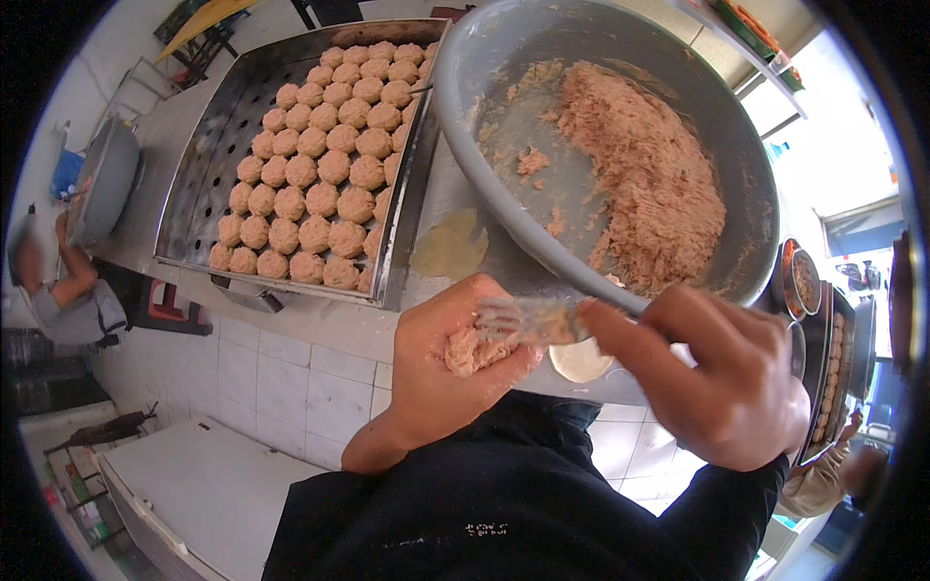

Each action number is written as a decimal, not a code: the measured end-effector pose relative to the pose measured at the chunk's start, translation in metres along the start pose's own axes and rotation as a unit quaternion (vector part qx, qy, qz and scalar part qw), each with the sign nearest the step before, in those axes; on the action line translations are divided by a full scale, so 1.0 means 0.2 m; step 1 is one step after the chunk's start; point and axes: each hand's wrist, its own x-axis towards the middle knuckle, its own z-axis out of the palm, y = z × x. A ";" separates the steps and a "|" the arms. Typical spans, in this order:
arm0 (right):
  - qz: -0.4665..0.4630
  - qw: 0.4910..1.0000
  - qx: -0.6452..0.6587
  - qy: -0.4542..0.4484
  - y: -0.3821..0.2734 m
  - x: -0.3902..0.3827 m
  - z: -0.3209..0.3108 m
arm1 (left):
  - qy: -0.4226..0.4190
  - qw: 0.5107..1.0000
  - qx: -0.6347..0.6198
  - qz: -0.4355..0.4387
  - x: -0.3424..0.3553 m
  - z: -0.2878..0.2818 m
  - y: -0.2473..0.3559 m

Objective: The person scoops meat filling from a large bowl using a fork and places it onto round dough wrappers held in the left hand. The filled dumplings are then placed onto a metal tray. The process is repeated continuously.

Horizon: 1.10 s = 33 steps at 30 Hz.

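Note:
My left hand [426, 353] is cupped around a small lump of pinkish minced meat filling [473, 351]. Whether a wrapper lies under the filling is hidden by the fingers. My right hand [712, 368] grips a fork [528, 320], blurred, its prongs over the filling and touching or nearly touching it. Round pale dumpling wrappers [449, 247] lie overlapping on the metal table, and another round wrapper [579, 362] sits by the table's near edge below the fork. Beyond my hands stands a big grey basin [523, 232] with a large mound of minced meat [649, 174] along its right side.
To the left, a square perforated metal steamer tray [208, 169] holds rows of meat dumplings [320, 160]. A person [68, 281] is at the far left beside another grey basin [107, 179]. At right are a filled bowl [802, 276], another dumpling tray [823, 387] and a second person [814, 489].

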 end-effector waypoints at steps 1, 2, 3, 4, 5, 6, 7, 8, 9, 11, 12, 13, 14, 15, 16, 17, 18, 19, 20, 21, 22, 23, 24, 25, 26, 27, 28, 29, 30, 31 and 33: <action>-0.020 0.999 0.022 0.018 -0.02 0.02 0.04 | 0.002 0.999 0.009 0.036 0.00 -0.01 0.00; -0.050 0.998 -0.015 0.024 -0.03 0.04 0.07 | 0.001 0.997 0.051 0.053 0.00 -0.02 0.01; -0.085 0.994 -0.052 0.039 -0.03 0.05 0.09 | 0.006 0.993 0.087 0.075 -0.01 -0.02 0.00; -0.134 0.983 -0.101 0.071 -0.03 0.05 0.10 | 0.009 0.988 0.123 0.098 -0.01 -0.03 0.00; -0.166 0.971 -0.162 0.059 -0.02 0.05 0.10 | 0.016 0.987 0.129 0.094 -0.01 -0.03 0.00; -0.166 0.970 -0.160 0.079 -0.01 0.05 0.10 | 0.023 0.986 0.135 0.093 -0.01 -0.03 0.00; -0.153 0.973 -0.153 0.079 -0.01 0.05 0.09 | 0.026 0.985 0.151 0.081 -0.01 -0.04 0.00; -0.147 0.975 -0.149 0.078 -0.01 0.04 0.08 | 0.043 0.992 0.112 0.030 -0.01 -0.03 0.00; -0.143 0.970 -0.176 0.090 -0.01 0.04 0.08 | 0.056 0.995 0.083 -0.030 -0.01 -0.03 0.00; -0.130 0.982 -0.113 0.074 -0.01 0.05 0.08 | 0.062 0.992 0.066 -0.084 -0.01 -0.02 0.01; -0.129 0.983 -0.092 0.088 -0.01 0.05 0.07 | 0.055 0.992 0.079 -0.077 -0.01 -0.02 0.00; -0.143 0.984 -0.083 0.069 -0.02 0.06 0.08 | 0.047 0.992 0.092 -0.072 -0.01 -0.01 0.00; -0.138 0.983 -0.103 0.068 -0.02 0.06 0.09 | 0.046 0.991 0.107 -0.071 -0.01 -0.01 0.00; -0.134 0.980 -0.125 0.076 -0.02 0.07 0.09 | 0.045 0.989 0.122 -0.070 -0.01 -0.01 0.00; -0.134 0.979 -0.134 0.077 -0.02 0.07 0.10 | 0.045 0.987 0.145 -0.057 -0.01 -0.01 0.00; -0.134 0.977 -0.143 0.079 -0.02 0.07 0.10 | 0.041 0.985 0.152 -0.067 -0.02 -0.02 0.00; -0.136 0.978 -0.138 0.072 -0.02 0.07 0.10 | 0.037 0.983 0.167 -0.066 -0.02 -0.02 0.00; -0.137 0.979 -0.133 0.066 -0.02 0.07 0.10 | 0.032 0.981 0.181 -0.064 -0.02 -0.03 0.01; -0.131 0.981 -0.131 0.061 -0.02 0.06 0.10 | 0.035 0.982 0.174 -0.064 -0.02 -0.04 0.01; -0.126 0.982 -0.127 0.056 -0.02 0.06 0.10 | 0.038 0.983 0.166 -0.064 -0.02 -0.04 0.01; -0.115 0.984 -0.127 0.052 -0.03 0.06 0.09 | 0.042 0.984 0.159 -0.063 -0.02 -0.03 0.01; -0.115 0.981 -0.138 0.069 -0.03 0.06 0.09 | 0.046 0.985 0.157 -0.051 -0.01 -0.03 0.01; -0.099 0.987 -0.115 0.054 -0.03 0.06 0.08 | 0.050 0.986 0.155 -0.038 0.00 -0.02 0.01; -0.093 0.989 -0.103 0.057 -0.02 0.07 0.07 | 0.085 0.985 0.148 -0.006 0.01 0.00 0.01; -0.088 0.991 -0.096 0.017 -0.02 0.07 0.06 | 0.101 0.991 0.082 0.005 0.02 0.03 0.01; -0.072 0.990 -0.103 0.062 -0.02 0.07 0.05 | 0.148 0.988 0.012 0.035 0.03 0.06 0.00; -0.059 0.989 -0.116 0.065 -0.01 0.07 0.02 | 0.162 0.984 -0.055 0.040 0.03 0.07 0.01; -0.051 0.984 -0.128 0.109 -0.01 0.07 0.02 | 0.180 0.979 -0.078 0.059 0.04 0.08 0.00; -0.048 0.990 -0.103 0.079 0.00 0.07 0.00 | 0.166 0.980 -0.098 0.051 0.04 0.06 0.01; -0.051 0.991 -0.077 0.093 0.00 0.06 0.01 | 0.117 0.987 -0.087 0.070 0.04 0.02 0.01; -0.064 0.993 -0.051 0.081 0.01 0.05 0.02 | 0.002 0.989 0.030 0.142 0.05 -0.07 0.00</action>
